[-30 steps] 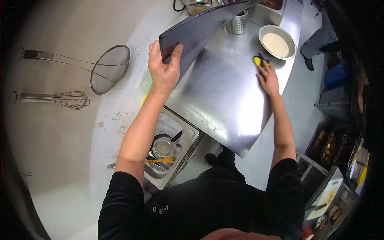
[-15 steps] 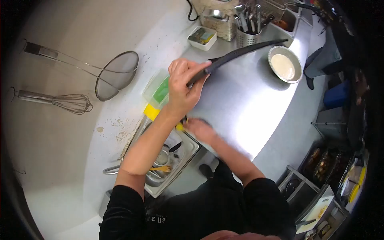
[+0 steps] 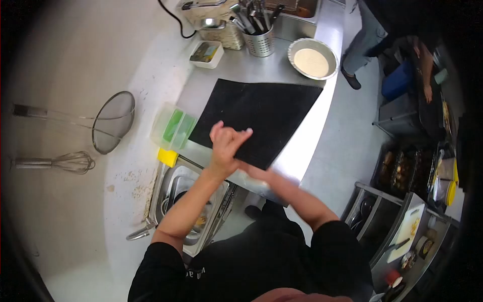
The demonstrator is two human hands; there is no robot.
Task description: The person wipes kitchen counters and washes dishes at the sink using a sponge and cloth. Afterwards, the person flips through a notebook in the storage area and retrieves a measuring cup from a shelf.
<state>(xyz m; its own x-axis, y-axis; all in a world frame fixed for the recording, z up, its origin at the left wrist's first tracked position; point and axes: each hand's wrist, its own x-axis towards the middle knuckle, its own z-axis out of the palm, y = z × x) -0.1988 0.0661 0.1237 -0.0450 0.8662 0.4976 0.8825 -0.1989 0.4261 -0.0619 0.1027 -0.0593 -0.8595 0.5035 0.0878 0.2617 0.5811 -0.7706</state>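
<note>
**Black mat (image 3: 266, 108) on a stainless-steel counter (image 3: 297, 163)**

Head view: the mat lies on the counter between a clear-and-green plastic container (image 3: 173, 127) and the counter's aisle-side edge; the left hand (image 3: 226, 145) is over the mat's near left part, empty, its digits parted, one extended toward the right and the others bent; whether it touches the mat cannot be told. The right hand (image 3: 251, 170) is at the mat's near corner, blurred and partly hidden by the left wrist; whether its fingers are spread, pressed together or pinching anything cannot be told.

Beyond the mat, a metal bowl (image 3: 306, 44) holds a pale liquid (image 3: 312, 62); a perforated utensil holder (image 3: 260, 44) stands to its left, packed with utensils (image 3: 257, 17); a small white tub (image 3: 210, 64) sits farther left. A yellow sponge (image 3: 167, 157) is just beside the plastic container, at the head of the sink (image 3: 220, 204); a wire whisk (image 3: 73, 162) and a round strainer (image 3: 114, 121) hang on the wall.
</note>
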